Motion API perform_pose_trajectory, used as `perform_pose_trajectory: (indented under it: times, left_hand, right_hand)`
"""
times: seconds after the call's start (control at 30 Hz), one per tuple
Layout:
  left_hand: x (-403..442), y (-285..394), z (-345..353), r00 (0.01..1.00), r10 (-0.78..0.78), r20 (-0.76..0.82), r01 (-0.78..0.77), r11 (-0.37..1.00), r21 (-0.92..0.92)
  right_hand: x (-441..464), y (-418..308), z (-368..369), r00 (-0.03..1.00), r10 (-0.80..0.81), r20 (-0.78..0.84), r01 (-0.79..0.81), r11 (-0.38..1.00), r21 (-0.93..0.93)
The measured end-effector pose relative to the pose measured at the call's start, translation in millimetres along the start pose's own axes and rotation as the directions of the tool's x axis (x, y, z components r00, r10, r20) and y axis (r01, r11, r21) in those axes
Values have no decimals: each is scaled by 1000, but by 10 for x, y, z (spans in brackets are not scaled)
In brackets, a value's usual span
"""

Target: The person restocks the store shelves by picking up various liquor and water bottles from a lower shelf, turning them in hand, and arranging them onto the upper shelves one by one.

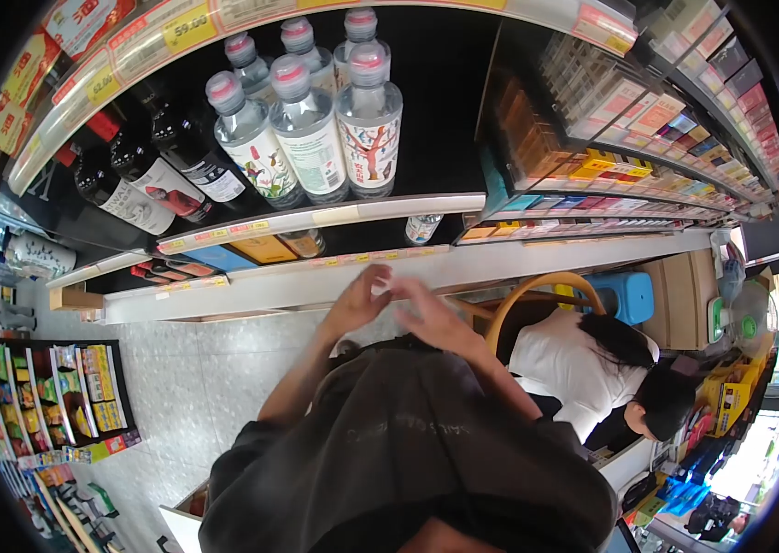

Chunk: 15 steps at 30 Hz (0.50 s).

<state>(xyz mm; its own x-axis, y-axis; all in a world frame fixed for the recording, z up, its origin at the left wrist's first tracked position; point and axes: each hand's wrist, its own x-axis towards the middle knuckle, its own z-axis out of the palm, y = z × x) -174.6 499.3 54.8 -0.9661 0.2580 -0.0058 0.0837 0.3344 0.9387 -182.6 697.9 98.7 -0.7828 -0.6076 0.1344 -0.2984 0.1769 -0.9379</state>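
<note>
In front of my dark shirt, both hands are raised close together, below the shelf edge. My left hand (359,300) has its fingers curled, with a small pale thing near the fingertips that I cannot make out. Close beside it, my right hand (433,318) is blurred by motion, its fingers partly spread. Above them on the shelf stand several clear bottles (369,129) with pink caps and printed labels. To their left are dark bottles (191,147). A small bottle (422,228) stands on the lower shelf.
Boxed goods fill the rack (610,129) at right. A person in a white top (560,364) sits on a wooden chair (491,323) at right, near a blue stool (624,295). A snack rack (48,396) stands at left on the grey floor (196,378).
</note>
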Motion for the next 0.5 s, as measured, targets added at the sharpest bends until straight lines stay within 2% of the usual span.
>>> perform_pose_trajectory:
  times: [0.03,0.07,0.1,0.13,0.17,0.23,0.27,0.3,0.33,0.37,0.43,0.47,0.5]
  left_hand:
    - [95,-31,-12,986,133,-97,-122,986,114]
    - [214,-13,-33,987,132,-94,-121,986,114]
    - [370,11,-60,965,220,-142,-185,957,223]
    - [520,45,-85,934,311,-178,-240,912,333]
    - [670,98,-99,934,313,-172,-243,910,336]
    - [951,237,-52,946,215,-243,-129,937,325]
    - [1060,356,-26,946,218,-239,-133,936,325]
    - [1150,479,3,973,128,-193,-74,962,264]
    - [1213,561,50,989,41,-140,-11,978,208]
    - [1285,487,153,990,46,-136,-16,977,212]
    - [1447,170,372,945,119,-303,-100,992,77]
    - [1478,113,415,946,124,-299,-104,991,79]
    - [1501,54,462,904,207,-375,-159,975,156]
  right_hand:
    - [-140,79,-27,1000,1,-1,-1,1000,0]
    - [-289,135,-94,937,174,304,-108,969,-224]
    - [-394,177,-134,758,383,528,-128,881,-456]
    - [-448,180,-130,761,382,524,-129,882,-454]
    - [-490,182,-126,804,365,470,-164,895,-414]
    - [-564,199,-115,843,352,407,-200,907,-372]
    - [-574,224,-77,898,320,301,-226,924,-309]
    - [-590,250,-35,938,291,188,-243,939,-242]
    - [-610,284,10,939,290,183,-243,940,-241]
    - [-616,315,56,948,273,166,-219,933,-284]
    - [-595,278,88,958,251,140,-195,925,-327]
    - [-586,162,71,937,275,214,-228,948,-222]
    - [-588,101,54,913,288,289,-265,957,-117]
